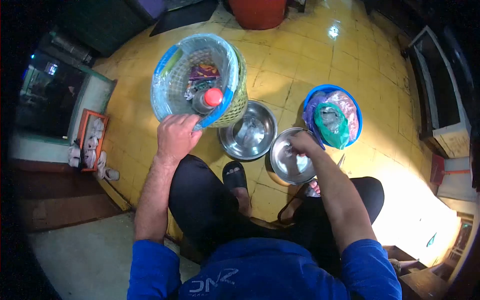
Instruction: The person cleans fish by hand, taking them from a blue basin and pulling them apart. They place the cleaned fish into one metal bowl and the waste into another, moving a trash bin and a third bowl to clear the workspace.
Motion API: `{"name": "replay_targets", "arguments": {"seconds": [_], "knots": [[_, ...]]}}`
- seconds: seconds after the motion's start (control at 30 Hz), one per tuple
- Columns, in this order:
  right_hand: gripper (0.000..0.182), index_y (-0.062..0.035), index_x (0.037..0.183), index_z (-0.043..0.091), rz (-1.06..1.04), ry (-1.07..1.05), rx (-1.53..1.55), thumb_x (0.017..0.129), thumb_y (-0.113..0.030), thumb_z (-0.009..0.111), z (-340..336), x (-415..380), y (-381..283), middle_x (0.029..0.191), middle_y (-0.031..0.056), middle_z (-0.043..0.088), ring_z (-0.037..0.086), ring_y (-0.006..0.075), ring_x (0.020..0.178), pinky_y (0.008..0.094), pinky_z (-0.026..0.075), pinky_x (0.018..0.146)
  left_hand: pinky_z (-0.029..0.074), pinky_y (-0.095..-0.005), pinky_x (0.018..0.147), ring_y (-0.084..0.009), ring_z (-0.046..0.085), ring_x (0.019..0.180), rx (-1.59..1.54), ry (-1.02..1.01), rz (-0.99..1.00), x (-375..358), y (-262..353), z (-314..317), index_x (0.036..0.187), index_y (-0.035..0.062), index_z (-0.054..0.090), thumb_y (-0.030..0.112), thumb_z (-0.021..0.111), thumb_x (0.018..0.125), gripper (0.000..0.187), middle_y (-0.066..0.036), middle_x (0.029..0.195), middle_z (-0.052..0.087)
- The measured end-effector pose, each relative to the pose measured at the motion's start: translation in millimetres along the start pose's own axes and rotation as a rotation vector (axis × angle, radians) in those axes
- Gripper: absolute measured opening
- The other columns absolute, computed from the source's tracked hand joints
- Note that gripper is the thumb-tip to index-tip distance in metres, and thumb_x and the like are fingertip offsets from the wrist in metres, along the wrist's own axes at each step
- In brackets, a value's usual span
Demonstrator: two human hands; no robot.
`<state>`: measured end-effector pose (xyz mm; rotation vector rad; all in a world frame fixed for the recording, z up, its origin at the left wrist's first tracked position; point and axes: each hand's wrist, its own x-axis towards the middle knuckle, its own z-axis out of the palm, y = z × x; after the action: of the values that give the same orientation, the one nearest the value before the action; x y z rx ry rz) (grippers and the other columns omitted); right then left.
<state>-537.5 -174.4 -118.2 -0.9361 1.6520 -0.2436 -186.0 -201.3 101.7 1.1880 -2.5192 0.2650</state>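
My left hand (176,136) is closed around the near rim of a tall woven plastic basket (235,102) with a blue and clear-wrapped edge. The basket tilts toward me and holds a bottle with a red cap (213,97) and some coloured packets (204,73). My right hand (304,144) is curled at the far right rim of a small steel bowl (290,167); its fingers are partly hidden, and they seem to grip the rim. A larger steel bowl (255,142) rests on the floor between the basket and the small bowl.
A blue basin (359,127) with green, purple and pinkish plastic bags sits to the right. At the far edge stands a red tub (257,14). An orange shoe rack (82,129) with shoes is at left. The floor is yellow tile (280,65). My slippered foot (234,175) is near the bowls.
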Motion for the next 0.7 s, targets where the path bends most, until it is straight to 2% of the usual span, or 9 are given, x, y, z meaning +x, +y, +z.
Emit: {"name": "replay_targets", "arguments": {"seconds": [0.13, 0.17, 0.23, 0.27, 0.33, 0.43, 0.5, 0.67, 0.7], "knots": [[0.034, -0.0023, 0.072, 0.059, 0.031, -0.733, 0.118, 0.095, -0.026, 0.056, 85, -5, -11, 0.057, 0.0103, 0.058, 0.055, 0.0145, 0.045, 0.0304, 0.046, 0.038, 0.048, -0.0407, 0.069, -0.0281, 0.064, 0.075, -0.014, 0.046, -0.029, 12, 11, -3, 0.086, 0.0094, 0.063, 0.013, 0.074, 0.065, 0.024, -0.006, 0.077, 0.065], [0.046, 0.0030, 0.092, 0.066, 0.092, -0.698, 0.001, 0.089, -0.042, 0.061, 114, -1, -11, 0.079, 0.0168, 0.069, 0.068, 0.0228, 0.066, 0.0341, 0.058, 0.057, 0.048, -0.0407, 0.069, -0.0281, 0.064, 0.075, -0.011, 0.046, -0.026, 13, 11, -2, 0.086, 0.0094, 0.063, 0.013, 0.074, 0.065, 0.024, -0.006, 0.077, 0.065], [0.031, 0.0003, 0.084, 0.059, 0.293, -0.941, 0.232, 0.095, -0.027, 0.050, 173, 31, 7, 0.066, 0.0136, 0.060, 0.059, 0.0234, 0.050, 0.0375, 0.047, 0.041, 0.048, -0.0404, 0.070, -0.0283, 0.064, 0.075, -0.047, 0.063, -0.011, 12, 8, -3, 0.085, 0.0086, 0.063, 0.012, 0.075, 0.064, 0.024, -0.007, 0.077, 0.065], [0.031, 0.0003, 0.084, 0.059, 0.296, -0.941, 0.239, 0.095, -0.027, 0.050, 197, 37, 18, 0.066, 0.0136, 0.060, 0.059, 0.0234, 0.050, 0.0375, 0.047, 0.041, 0.048, -0.0404, 0.070, -0.0283, 0.064, 0.075, -0.050, 0.059, -0.008, 9, 7, -2, 0.085, 0.0086, 0.063, 0.012, 0.075, 0.064, 0.024, -0.007, 0.077, 0.065], [0.032, 0.0015, 0.099, 0.058, 0.168, -0.265, 0.302, 0.098, -0.028, 0.045, 231, 43, 20, 0.064, 0.0110, 0.055, 0.055, 0.0238, 0.049, 0.0393, 0.044, 0.042, 0.048, -0.0405, 0.069, -0.0283, 0.064, 0.076, -0.058, 0.055, -0.001, 7, 2, 2, 0.084, 0.0081, 0.062, 0.011, 0.075, 0.064, 0.024, -0.007, 0.077, 0.065], [0.016, -0.0030, 0.095, 0.054, 0.071, -0.109, 0.691, 0.092, -0.017, 0.047, 236, 56, 3, 0.070, 0.0086, 0.052, 0.054, 0.0222, 0.051, 0.0332, 0.040, 0.040, 0.048, -0.0408, 0.069, -0.0291, 0.064, 0.075, -0.097, 0.023, -0.020, 8, 1, 2, 0.083, 0.0076, 0.062, 0.009, 0.074, 0.064, 0.023, -0.008, 0.078, 0.065], [0.020, -0.0039, 0.109, 0.050, -0.067, -0.343, 0.792, 0.092, -0.015, 0.044, 243, 109, 7, 0.081, 0.0109, 0.054, 0.059, 0.0230, 0.057, 0.0364, 0.047, 0.043, 0.048, -0.0412, 0.069, -0.0297, 0.064, 0.075, -0.104, 0.010, -0.039, 7, -3, 3, 0.083, 0.0073, 0.062, 0.008, 0.074, 0.065, 0.021, -0.009, 0.078, 0.065], [0.022, -0.0023, 0.106, 0.056, 0.183, -0.272, 0.732, 0.091, -0.014, 0.046, 154, 116, -80, 0.082, 0.0153, 0.062, 0.066, 0.0229, 0.065, 0.0377, 0.052, 0.044, 0.048, -0.0419, 0.069, -0.0315, 0.063, 0.073, -0.107, -0.003, -0.076, 6, -15, 12, 0.081, 0.0068, 0.062, 0.007, 0.072, 0.066, 0.018, -0.010, 0.077, 0.066], [0.023, -0.0006, 0.104, 0.059, -0.024, -0.249, 0.279, 0.088, -0.014, 0.049, 135, 113, -87, 0.084, 0.0182, 0.064, 0.066, 0.0270, 0.063, 0.0394, 0.055, 0.054, 0.048, -0.0420, 0.069, -0.0315, 0.063, 0.073, -0.104, -0.012, -0.071, 5, -17, 13, 0.082, 0.0069, 0.062, 0.008, 0.072, 0.066, 0.019, -0.010, 0.078, 0.066]]}}
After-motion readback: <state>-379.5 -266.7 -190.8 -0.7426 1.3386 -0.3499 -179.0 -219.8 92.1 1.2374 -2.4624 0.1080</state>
